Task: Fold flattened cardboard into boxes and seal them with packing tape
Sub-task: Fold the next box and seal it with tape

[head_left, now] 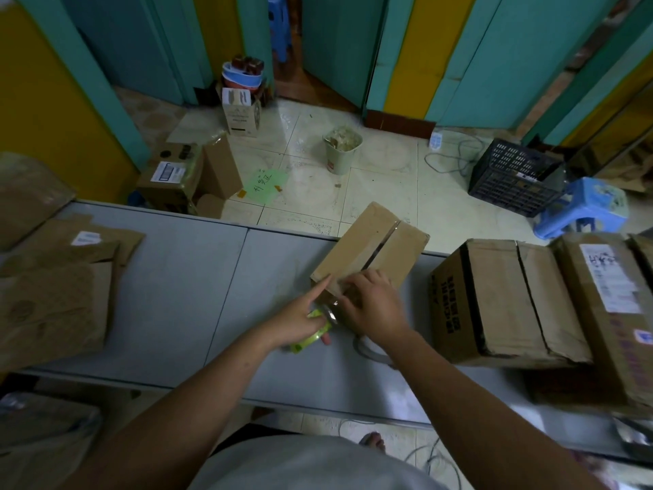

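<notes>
Centrally, left hand (299,321) grip curled round tape dispenser (306,342); right hand (374,309) loose, pressing closed box (367,242), contents hidden.

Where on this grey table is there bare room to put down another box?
The widest bare stretch of the grey table lies between the pile of flattened brown cardboard sheets on the left and the small brown cardboard box in the middle. The right end is crowded with large brown cardboard boxes.
</notes>
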The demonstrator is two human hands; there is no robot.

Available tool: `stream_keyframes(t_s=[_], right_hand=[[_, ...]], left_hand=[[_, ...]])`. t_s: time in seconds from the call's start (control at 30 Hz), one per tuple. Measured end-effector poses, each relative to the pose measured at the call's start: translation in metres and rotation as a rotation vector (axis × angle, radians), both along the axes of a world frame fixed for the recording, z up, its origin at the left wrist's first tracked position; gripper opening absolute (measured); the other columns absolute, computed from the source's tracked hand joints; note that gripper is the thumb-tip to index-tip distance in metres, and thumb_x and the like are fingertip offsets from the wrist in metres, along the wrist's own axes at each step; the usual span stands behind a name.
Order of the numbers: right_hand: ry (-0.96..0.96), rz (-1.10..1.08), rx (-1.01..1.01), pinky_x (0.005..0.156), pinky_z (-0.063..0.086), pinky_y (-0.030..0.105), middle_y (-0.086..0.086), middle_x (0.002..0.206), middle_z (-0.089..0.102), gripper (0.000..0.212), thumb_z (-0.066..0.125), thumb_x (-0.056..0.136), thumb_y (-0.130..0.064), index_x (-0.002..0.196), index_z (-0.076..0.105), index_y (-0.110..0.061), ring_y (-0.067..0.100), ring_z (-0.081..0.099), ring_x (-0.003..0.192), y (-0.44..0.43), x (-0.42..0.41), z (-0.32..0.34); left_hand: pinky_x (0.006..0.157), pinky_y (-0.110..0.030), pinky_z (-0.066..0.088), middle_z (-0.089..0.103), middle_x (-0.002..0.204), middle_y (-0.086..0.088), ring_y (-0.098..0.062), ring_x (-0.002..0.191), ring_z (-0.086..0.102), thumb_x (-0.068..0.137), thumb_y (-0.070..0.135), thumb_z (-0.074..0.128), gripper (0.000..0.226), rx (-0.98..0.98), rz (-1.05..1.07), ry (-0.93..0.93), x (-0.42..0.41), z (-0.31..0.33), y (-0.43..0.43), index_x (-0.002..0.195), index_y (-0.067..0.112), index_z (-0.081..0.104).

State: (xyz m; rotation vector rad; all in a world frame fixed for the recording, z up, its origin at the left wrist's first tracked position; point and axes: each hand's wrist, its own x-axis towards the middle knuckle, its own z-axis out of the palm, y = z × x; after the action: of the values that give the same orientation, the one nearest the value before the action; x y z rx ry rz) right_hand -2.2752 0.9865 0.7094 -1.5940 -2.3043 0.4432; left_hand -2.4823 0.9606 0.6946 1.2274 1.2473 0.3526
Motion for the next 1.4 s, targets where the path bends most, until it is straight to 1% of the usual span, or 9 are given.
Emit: stream_keyframes(t_s=[0.1, 0.37, 0.53, 0.73, 0.9, 1.07, 1.17, 1.3, 1.4], right_hand=[[-0.037, 0.039, 0.056, 0.087, 0.042, 0.035, -0.007, 0.111, 0.061, 0.027, 0.07, 0.093, -0.046, 0.114, 0.072, -0.028, 0.017, 0.05, 0.105, 0.006, -0.001, -0.013], [-0.078, 0.11, 0.134, 0.081, 0.045, 0.038, -0.002, 0.111, 0.065, 0.033, 0.08, 0.086, -0.044, 0.112, 0.075, -0.024, 0.024, 0.057, 0.103, 0.005, 0.005, -0.021], [-0.056, 0.148, 0.057, 0.089, 0.047, 0.043, 0.002, 0.117, 0.065, 0.037, 0.078, 0.09, -0.042, 0.121, 0.075, -0.022, 0.027, 0.056, 0.11, 0.005, 0.005, -0.012], [-0.04, 0.28, 0.003, 0.089, 0.053, 0.047, 0.007, 0.113, 0.07, 0.03, 0.077, 0.093, -0.02, 0.121, 0.077, -0.012, 0.031, 0.06, 0.109, 0.016, 0.027, 0.005], [0.017, 0.288, -0.011, 0.095, 0.057, 0.043, 0.004, 0.116, 0.073, 0.029, 0.082, 0.088, -0.014, 0.117, 0.08, -0.014, 0.025, 0.064, 0.113, 0.017, 0.047, 0.008], [0.058, 0.186, -0.015, 0.092, 0.057, 0.045, -0.002, 0.112, 0.072, 0.025, 0.082, 0.087, -0.025, 0.111, 0.08, -0.018, 0.019, 0.063, 0.109, 0.012, 0.039, 0.003], [0.108, 0.135, -0.075, 0.095, 0.056, 0.041, -0.006, 0.113, 0.068, 0.022, 0.08, 0.09, -0.027, 0.111, 0.077, -0.022, 0.013, 0.058, 0.109, 0.01, 0.036, 0.002], [0.237, 0.04, -0.046, 0.096, 0.048, 0.027, -0.008, 0.111, 0.063, 0.016, 0.067, 0.1, -0.03, 0.11, 0.076, -0.022, 0.01, 0.053, 0.111, -0.003, 0.034, 0.007], [0.414, -0.044, -0.17, 0.085, 0.05, 0.024, -0.009, 0.101, 0.067, 0.015, 0.062, 0.104, -0.031, 0.109, 0.074, -0.025, 0.004, 0.062, 0.097, -0.02, 0.023, 0.021]], left_hand=[[0.081, -0.033, 0.053, 0.083, 0.089, 0.0, -0.004, 0.085, 0.077, 0.106, 0.023, 0.058, 0.088, -0.006, -0.039, 0.018, -0.005, 0.002, 0.002, 0.158, 0.068, 0.004], [0.082, -0.034, 0.059, 0.082, 0.089, -0.003, -0.032, 0.097, 0.078, 0.106, 0.019, 0.06, 0.089, -0.028, -0.059, -0.023, -0.01, 0.01, 0.003, 0.155, 0.072, 0.008], [0.072, -0.03, 0.055, 0.083, 0.093, -0.001, -0.026, 0.079, 0.068, 0.106, 0.024, 0.059, 0.089, -0.026, -0.128, 0.032, -0.016, 0.014, 0.005, 0.153, 0.075, 0.004], [0.096, -0.047, 0.057, 0.083, 0.099, -0.004, -0.025, 0.097, 0.077, 0.104, 0.025, 0.06, 0.084, -0.031, -0.222, 0.015, -0.014, 0.014, 0.002, 0.155, 0.071, 0.013], [0.073, -0.032, 0.057, 0.083, 0.094, 0.002, -0.011, 0.084, 0.069, 0.105, 0.031, 0.057, 0.074, 0.029, -0.167, 0.025, -0.01, 0.016, -0.003, 0.15, 0.074, 0.017], [0.075, -0.032, 0.056, 0.082, 0.094, 0.005, -0.003, 0.098, 0.068, 0.107, 0.03, 0.057, 0.073, 0.06, -0.142, 0.028, -0.008, 0.025, -0.004, 0.156, 0.066, 0.016], [0.073, -0.028, 0.051, 0.082, 0.098, 0.011, -0.018, 0.118, 0.059, 0.106, 0.031, 0.057, 0.075, 0.098, -0.115, 0.028, -0.007, 0.035, -0.005, 0.154, 0.069, 0.014], [0.063, -0.029, 0.056, 0.082, 0.097, 0.006, -0.013, 0.078, 0.062, 0.105, 0.036, 0.058, 0.076, 0.158, -0.129, -0.005, -0.006, 0.046, -0.008, 0.151, 0.076, 0.012], [0.064, -0.018, 0.053, 0.081, 0.095, 0.008, 0.001, 0.076, 0.068, 0.106, 0.038, 0.058, 0.076, 0.208, -0.164, -0.02, -0.001, 0.052, -0.011, 0.152, 0.075, 0.01]])
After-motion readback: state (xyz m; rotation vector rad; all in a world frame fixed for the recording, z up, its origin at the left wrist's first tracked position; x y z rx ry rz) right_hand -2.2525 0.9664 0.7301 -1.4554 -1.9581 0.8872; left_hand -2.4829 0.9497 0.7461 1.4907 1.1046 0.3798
